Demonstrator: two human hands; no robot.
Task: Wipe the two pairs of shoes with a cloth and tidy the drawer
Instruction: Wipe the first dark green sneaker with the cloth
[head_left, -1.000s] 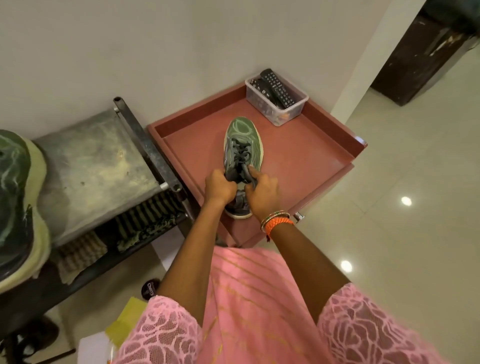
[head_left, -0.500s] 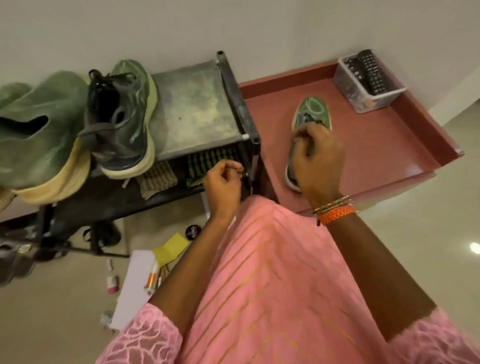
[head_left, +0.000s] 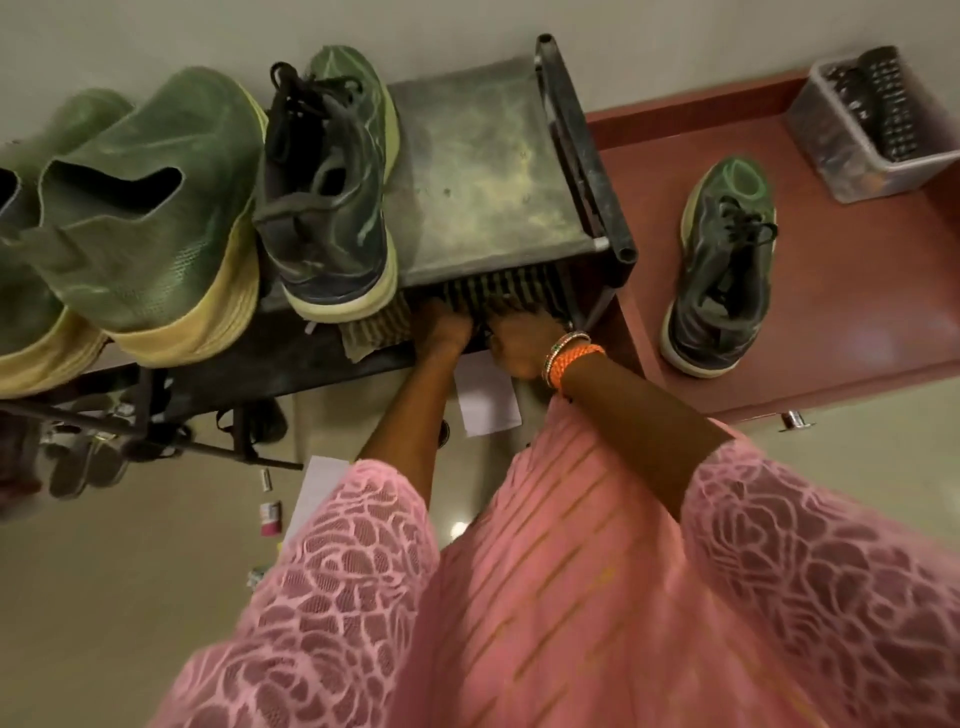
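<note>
Step in hand, as judged: fetching the striped cloth (head_left: 511, 293) from the lower shelf of the shoe rack (head_left: 498, 171). Left hand (head_left: 441, 327) and right hand (head_left: 519, 345) both reach under the rack's top shelf, at the cloth's near edge; knuckles bent, fingers apparently closing on the fabric, though the fingertips are hidden and the grip cannot be confirmed. Handling advice: gather the cloth with both hands and draw it straight out toward the body, low, so it clears the shelf lip and does not drag the second, paler folded cloth (head_left: 371, 332) lying just to its left. Cloth: dark with light stripes, soft, folded or bunched, partly shadowed. Shoes: one dark green laced sneaker (head_left: 332, 187) on the rack's top shelf, heel overhanging the front edge; its mate (head_left: 724, 270) alone on the red-brown cabinet top (head_left: 857, 291), laces loose; a pair of olive slip-on shoes (head_left: 150, 208) with yellowed soles at the rack's left. Clear tub of remotes (head_left: 867, 124) at the cabinet's far corner. Papers and small items lie on the floor (head_left: 156, 571).
</note>
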